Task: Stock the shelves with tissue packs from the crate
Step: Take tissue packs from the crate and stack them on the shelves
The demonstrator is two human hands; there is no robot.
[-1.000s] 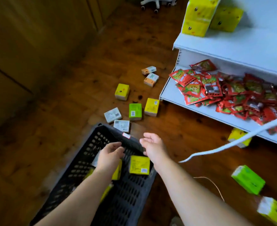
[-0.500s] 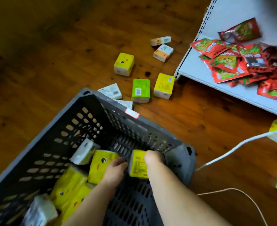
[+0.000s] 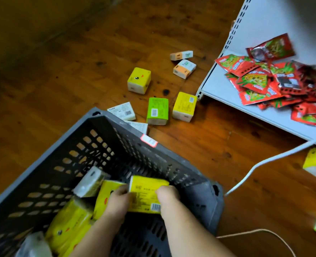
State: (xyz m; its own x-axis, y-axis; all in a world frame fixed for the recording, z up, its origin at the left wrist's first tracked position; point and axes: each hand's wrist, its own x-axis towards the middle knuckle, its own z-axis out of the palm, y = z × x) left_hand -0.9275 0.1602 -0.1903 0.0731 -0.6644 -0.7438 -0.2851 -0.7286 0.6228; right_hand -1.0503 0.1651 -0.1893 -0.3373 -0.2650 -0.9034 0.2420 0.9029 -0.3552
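Both my hands are down in the grey crate (image 3: 175,156). My right hand (image 3: 167,197) is curled round the right end of a yellow tissue pack (image 3: 146,195). My left hand (image 3: 116,200) seems to pinch its left edge, though blur hides the fingers. More yellow packs (image 3: 70,225) lie by my left forearm. Past the far rim, a green pack (image 3: 157,111) stands on the wooden floor (image 3: 60,89), near the white shelf (image 3: 226,93) heaped with red sachets (image 3: 265,82).
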